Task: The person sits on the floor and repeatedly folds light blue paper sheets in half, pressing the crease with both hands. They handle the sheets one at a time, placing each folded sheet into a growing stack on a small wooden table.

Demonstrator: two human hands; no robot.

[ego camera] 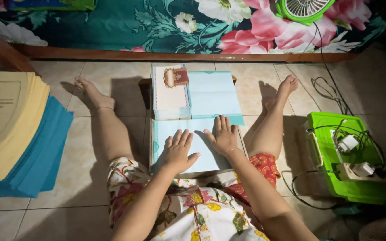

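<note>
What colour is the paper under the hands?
Light blue. The paper lies flat under both hands, seen clearly in the head view.

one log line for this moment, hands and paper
left hand: flat on light blue paper sheet | right hand: flat on same sheet | sheet: on small wooden table | behind: stack of folded cards
</note>
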